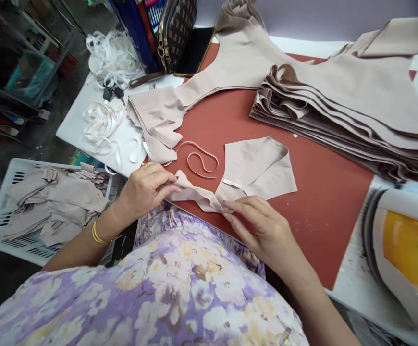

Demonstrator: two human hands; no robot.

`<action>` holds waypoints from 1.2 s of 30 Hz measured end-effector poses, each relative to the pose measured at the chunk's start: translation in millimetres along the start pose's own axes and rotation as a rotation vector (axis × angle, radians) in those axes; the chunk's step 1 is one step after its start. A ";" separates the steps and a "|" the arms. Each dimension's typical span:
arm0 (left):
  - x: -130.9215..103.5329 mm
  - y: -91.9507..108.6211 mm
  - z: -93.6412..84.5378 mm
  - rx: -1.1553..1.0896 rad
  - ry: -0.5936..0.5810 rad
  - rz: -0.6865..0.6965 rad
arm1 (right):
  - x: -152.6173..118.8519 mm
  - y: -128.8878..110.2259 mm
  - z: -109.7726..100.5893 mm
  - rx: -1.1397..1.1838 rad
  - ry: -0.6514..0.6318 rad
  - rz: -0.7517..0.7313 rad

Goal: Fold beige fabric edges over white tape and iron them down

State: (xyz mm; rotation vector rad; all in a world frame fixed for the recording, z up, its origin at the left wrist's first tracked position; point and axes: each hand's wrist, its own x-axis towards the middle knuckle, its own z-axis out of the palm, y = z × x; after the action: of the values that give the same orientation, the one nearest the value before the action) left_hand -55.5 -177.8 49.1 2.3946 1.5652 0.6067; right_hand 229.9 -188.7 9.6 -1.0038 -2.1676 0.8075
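Step in hand: positioning a beige cut fabric piece [255,166] at the near edge of the red surface [324,202]. Left hand [142,190] pinches the narrow strap end betw. thumb and fingertips. Right hand [263,226] has fingers pressed flat on the strap's other end, thumb tucked under, where it joins the wide panel. Piece lies flat; long axis runs approx. left-right, strap tip pointing left, broad end right and away. A loose elastic loop [200,161] lies just beyond, apart from the strap. Judgement: next move calls for keeping the strap taut and unwrinkled; thin fabric will likely curl if slackened. Stack of like pieces [356,120] sits well apart, far right.
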 end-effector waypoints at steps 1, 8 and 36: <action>6.0 1.5 -6.0 0.018 0.013 0.031 | 3.8 -2.6 -3.6 0.024 0.062 -0.010; 56.2 29.0 -17.4 -0.048 -0.031 0.207 | 32.8 -20.6 -17.9 0.082 0.221 0.003; 81.4 38.8 21.7 -0.611 -0.974 0.176 | -49.2 -36.8 -30.4 0.191 0.644 0.371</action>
State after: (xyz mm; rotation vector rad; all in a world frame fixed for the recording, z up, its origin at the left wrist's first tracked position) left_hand 14.6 -118.6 63.0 1.8626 0.6325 -0.0934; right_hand 262.0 -239.7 42.5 -1.3600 -1.3570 0.7074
